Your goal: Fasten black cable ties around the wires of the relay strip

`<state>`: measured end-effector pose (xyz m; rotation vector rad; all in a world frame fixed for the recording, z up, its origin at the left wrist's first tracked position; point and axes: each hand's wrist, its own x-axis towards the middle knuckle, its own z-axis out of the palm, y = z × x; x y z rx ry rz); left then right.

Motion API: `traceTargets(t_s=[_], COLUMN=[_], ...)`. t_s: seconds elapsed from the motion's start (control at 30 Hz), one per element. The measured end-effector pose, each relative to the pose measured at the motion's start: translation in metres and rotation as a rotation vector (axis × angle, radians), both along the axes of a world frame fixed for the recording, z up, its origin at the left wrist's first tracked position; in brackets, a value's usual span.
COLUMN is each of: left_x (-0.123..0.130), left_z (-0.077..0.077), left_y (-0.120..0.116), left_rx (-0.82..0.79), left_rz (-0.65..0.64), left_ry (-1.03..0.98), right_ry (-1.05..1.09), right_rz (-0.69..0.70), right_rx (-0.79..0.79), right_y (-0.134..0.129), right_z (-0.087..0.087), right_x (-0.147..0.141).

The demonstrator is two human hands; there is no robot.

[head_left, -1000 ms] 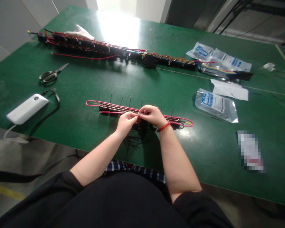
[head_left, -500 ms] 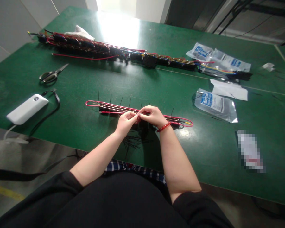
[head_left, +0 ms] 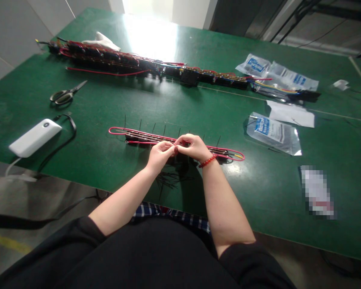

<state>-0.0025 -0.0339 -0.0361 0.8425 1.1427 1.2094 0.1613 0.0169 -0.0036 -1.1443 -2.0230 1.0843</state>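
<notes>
A long black wiring assembly with looped red wires (head_left: pixel 138 136) lies across the table in front of me. Several thin black cable ties (head_left: pixel 140 125) stick up from its far side. Over its middle, my left hand (head_left: pixel 159 156) is closed in a pinch. My right hand (head_left: pixel 195 147), with a red bracelet at the wrist, also pinches, its fingertips meeting those of the left. What they hold is too small to make out. Just below the hands lies a loose pile of cable ties (head_left: pixel 169 179).
On the green table (head_left: pixel 102 100), a longer wired assembly (head_left: pixel 108 58) stretches along the back. At left are scissors (head_left: pixel 66 94) and a white power bank (head_left: pixel 35 137) with a cable. Clear plastic bags (head_left: pixel 273 132), a white paper (head_left: pixel 291 113) and a blurred-out item (head_left: pixel 317 192) lie at right.
Hardly anything differs. My fingertips shift very slightly at the pinch, and both hands stay over the middle of the wiring assembly.
</notes>
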Motion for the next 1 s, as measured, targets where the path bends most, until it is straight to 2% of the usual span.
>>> traceTargets(t_s=[1.0], left_x=[0.0041], left_z=[0.0009], left_y=[0.0003], left_rx=[-0.004], left_rz=[-0.001], left_ry=[0.065], right_ry=[-0.035], right_rz=[-0.032], right_rx=[0.011], right_y=[0.0013], right_z=[-0.0060], right_x=[0.0004])
